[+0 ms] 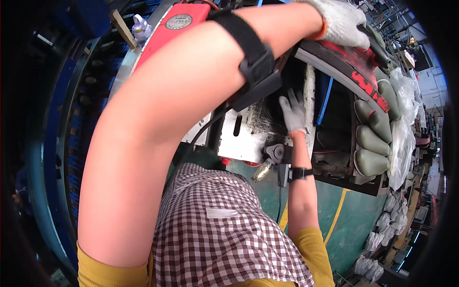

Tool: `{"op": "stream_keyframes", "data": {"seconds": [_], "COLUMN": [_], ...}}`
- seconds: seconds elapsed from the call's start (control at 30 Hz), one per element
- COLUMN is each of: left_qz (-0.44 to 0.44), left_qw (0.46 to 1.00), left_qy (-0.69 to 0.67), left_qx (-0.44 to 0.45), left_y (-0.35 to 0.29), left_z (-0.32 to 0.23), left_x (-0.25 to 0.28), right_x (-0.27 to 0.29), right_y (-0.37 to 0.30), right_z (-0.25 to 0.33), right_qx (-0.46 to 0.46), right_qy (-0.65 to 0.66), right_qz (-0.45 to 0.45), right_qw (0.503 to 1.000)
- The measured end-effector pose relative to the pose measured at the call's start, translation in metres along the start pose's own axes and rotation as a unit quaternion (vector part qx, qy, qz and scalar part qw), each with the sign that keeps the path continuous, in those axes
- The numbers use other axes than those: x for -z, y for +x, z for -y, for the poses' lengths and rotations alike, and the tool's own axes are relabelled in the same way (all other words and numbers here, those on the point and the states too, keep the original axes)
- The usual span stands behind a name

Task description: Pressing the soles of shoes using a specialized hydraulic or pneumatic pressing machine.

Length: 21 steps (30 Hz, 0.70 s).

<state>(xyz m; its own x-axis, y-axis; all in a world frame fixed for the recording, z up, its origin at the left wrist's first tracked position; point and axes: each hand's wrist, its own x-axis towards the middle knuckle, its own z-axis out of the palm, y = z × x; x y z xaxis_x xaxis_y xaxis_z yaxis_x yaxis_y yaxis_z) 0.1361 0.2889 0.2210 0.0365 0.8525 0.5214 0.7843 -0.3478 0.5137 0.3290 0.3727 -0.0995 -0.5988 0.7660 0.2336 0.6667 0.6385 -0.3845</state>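
My left hand (pixel 342 24), in a white knit glove with an orange cuff, reaches across to the top of a red press arm (pixel 346 55). Its fingers curl over a black handle (pixel 375 45) at the arm's worn far end; the fingertips are partly hidden. Below, my right hand (pixel 293 114), gloved the same way, has its fingers stretched out beside a dark piece (pixel 272 109) on the machine's bed. Shadow hides whether they touch. A worn metal plate (pixel 248 136) lies to the left of that hand.
Several olive-green shoe lasts (pixel 373 162) stand in a rack at the right, next to clear plastic sheeting (pixel 404 115). A red machine housing (pixel 167 31) is behind my left arm. Blue racking (pixel 62 143) lines the left side. Green floor (pixel 315 203) with yellow lines shows below.
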Motion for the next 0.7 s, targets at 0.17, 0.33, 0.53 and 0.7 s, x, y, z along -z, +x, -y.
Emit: {"op": "stream_keyframes", "data": {"seconds": [0.17,0.33,0.53,0.7], "left_qz": [0.005,-0.116,-0.130,-0.094], "left_qw": [0.992,0.985,0.979,0.982], "left_qy": [0.079,0.127,0.134,0.110], "left_qx": [0.100,-0.016,-0.080,-0.120], "left_y": [-0.012,-0.056,-0.146,-0.196], "left_z": [-0.010,0.001,0.022,0.049], "left_x": [-0.010,-0.067,-0.146,-0.193], "right_x": [0.038,0.017,0.018,0.037], "right_y": [-0.080,-0.215,-0.271,-0.242], "right_z": [-0.024,-0.058,-0.017,0.019], "right_qx": [-0.110,-0.287,-0.361,-0.362], "right_qy": [0.268,0.333,0.559,0.811], "right_qz": [-0.116,-0.156,0.190,0.248], "right_qw": [0.950,0.885,0.722,0.387]}}
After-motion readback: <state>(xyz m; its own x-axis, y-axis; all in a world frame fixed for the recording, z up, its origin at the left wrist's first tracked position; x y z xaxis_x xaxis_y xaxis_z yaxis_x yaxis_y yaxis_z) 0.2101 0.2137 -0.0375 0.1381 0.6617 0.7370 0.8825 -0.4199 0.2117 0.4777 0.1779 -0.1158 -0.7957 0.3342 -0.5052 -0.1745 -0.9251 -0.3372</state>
